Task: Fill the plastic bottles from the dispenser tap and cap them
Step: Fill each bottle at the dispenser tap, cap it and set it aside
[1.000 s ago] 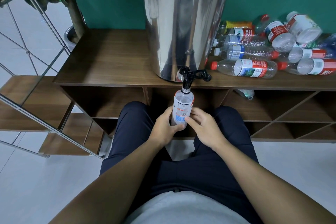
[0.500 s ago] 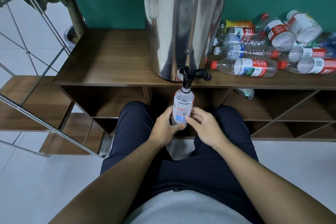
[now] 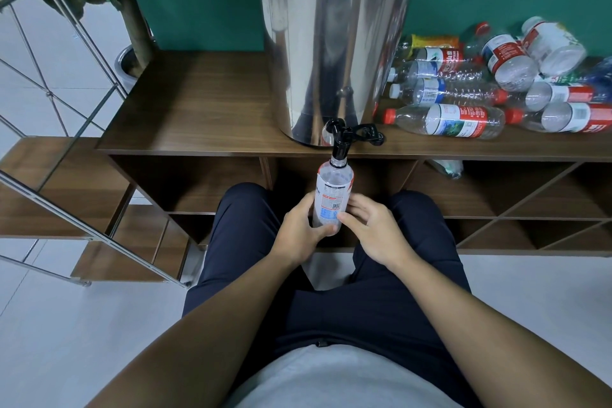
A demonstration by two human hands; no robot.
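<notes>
Nothing has moved over the last 1 s: bottle [image 3: 332, 197] still parked upright with its open neck right under the black tap [image 3: 341, 142] of the steel dispenser [image 3: 331, 43], same spot in all 3 frames. Left hand [image 3: 299, 230] wraps the lower body of the bottle from the dispenser's left, thumb across the label; right hand [image 3: 372, 228] cups it from the other side, fingers curled on the label, thumb tip against the base area. So both hands are clamped round 1 bottle, neither on the tap lever. Can't see a stream or a clear water level through the plastic, so can't tell how full it is. No change reads to me as a fill in progress or waiting on flow, cap step not yet reached. Pile of capped bottles [image 3: 490, 89] lies on the wooden shelf [image 3: 198, 109] to the right of the dispenser, well apart from the tap. No loose cap visible near the dispenser
</notes>
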